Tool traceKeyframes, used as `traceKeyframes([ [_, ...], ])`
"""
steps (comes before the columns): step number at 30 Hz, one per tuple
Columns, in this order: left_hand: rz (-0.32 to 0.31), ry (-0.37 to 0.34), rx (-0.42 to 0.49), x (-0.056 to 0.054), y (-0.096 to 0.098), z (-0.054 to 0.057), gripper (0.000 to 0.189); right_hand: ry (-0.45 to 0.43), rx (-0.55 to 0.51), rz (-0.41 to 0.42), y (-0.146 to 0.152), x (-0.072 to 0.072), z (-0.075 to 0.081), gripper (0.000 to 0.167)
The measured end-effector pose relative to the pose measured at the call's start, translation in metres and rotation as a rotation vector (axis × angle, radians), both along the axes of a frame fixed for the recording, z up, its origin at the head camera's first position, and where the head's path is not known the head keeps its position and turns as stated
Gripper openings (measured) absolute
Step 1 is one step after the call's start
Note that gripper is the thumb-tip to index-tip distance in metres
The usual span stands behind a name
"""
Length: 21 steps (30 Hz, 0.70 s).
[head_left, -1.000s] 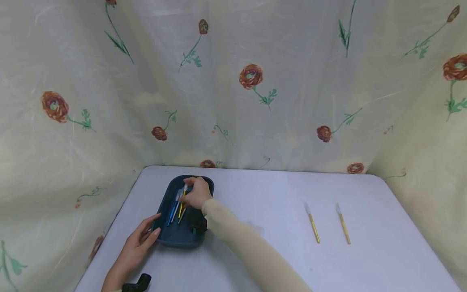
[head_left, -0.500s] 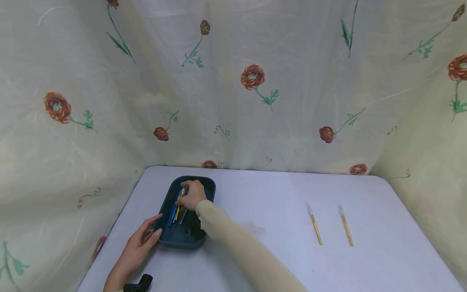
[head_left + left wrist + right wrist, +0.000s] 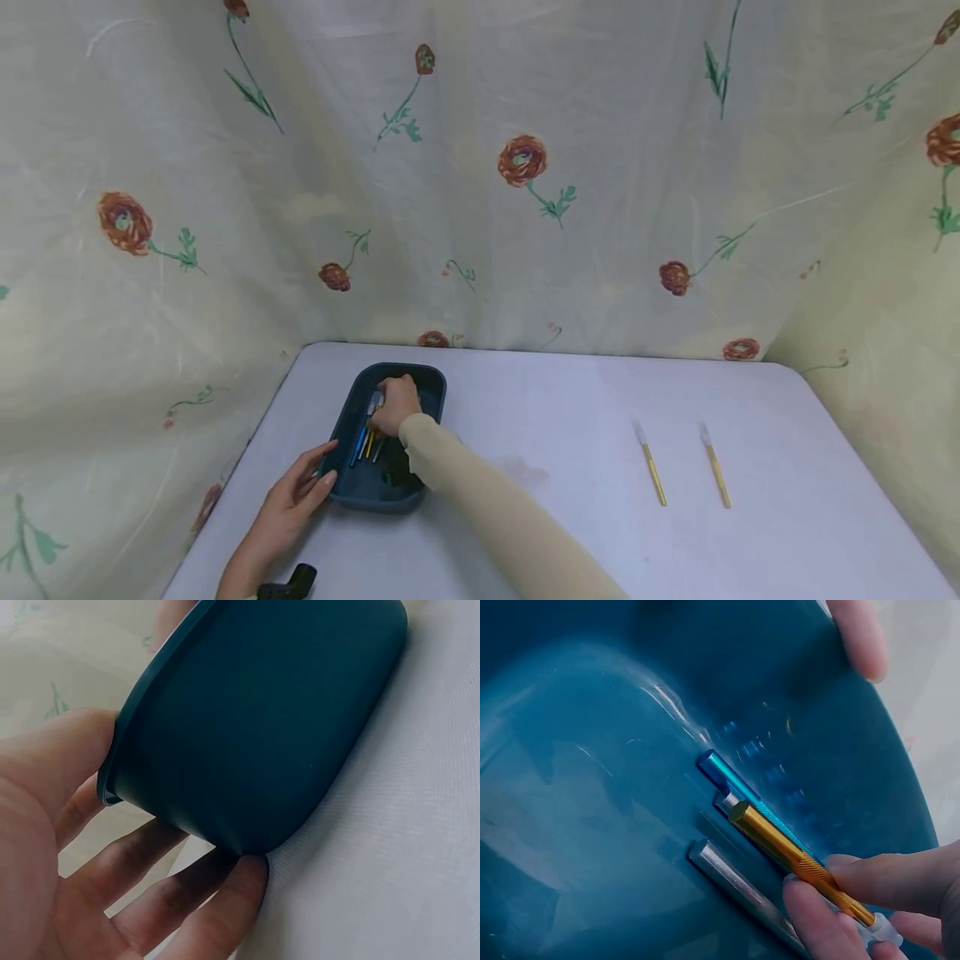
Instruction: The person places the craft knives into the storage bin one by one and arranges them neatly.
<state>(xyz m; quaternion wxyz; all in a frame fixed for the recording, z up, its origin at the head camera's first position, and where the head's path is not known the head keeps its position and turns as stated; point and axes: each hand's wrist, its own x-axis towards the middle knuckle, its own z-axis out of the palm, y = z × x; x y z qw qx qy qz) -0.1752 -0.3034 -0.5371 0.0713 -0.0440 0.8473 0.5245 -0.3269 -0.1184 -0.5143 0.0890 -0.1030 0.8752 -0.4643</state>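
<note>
A dark teal tray [image 3: 375, 505] stands at the table's left. My right hand [image 3: 397, 407] reaches into it. In the right wrist view, its thumb and fingers pinch a gold craft knife [image 3: 772, 838] by its knurled grip, near the clear cap. Beside it in the tray lie a blue craft knife [image 3: 731, 780] and a silver one [image 3: 731, 870], with another silver end [image 3: 726, 801] half hidden under the gold handle. My left hand [image 3: 288, 500] touches the tray's left side with spread fingers. In the left wrist view, the thumb [image 3: 86, 739] meets the rim and lower fingers [image 3: 225, 900] meet the outer wall.
Two gold-handled craft knives with clear caps, a left one [image 3: 652, 471] and a right one [image 3: 716, 471], lie side by side on the white table [image 3: 540, 533], at the right. A floral curtain [image 3: 480, 208] hangs around the back and sides.
My right hand has moved slightly toward the near side within the tray, and the gold craft knife has shifted with it. My left hand stays at the tray's side.
</note>
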Motion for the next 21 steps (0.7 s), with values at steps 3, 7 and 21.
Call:
traceKeyframes([
  [3, -0.003, 0.006, -0.001, 0.000, 0.000, 0.000, 0.059, -0.035, 0.008, -0.001, -0.002, 0.001, 0.005, 0.060],
  [7, -0.009, 0.025, -0.003, -0.001, 0.000, 0.001, 0.058, -0.025, 0.068, -0.011, -0.008, -0.006, -0.003, 0.062],
  [21, 0.004, 0.016, -0.008, 0.000, 0.001, 0.000, 0.058, -0.002, 0.124, 0.022, -0.012, -0.006, -0.003, 0.053],
])
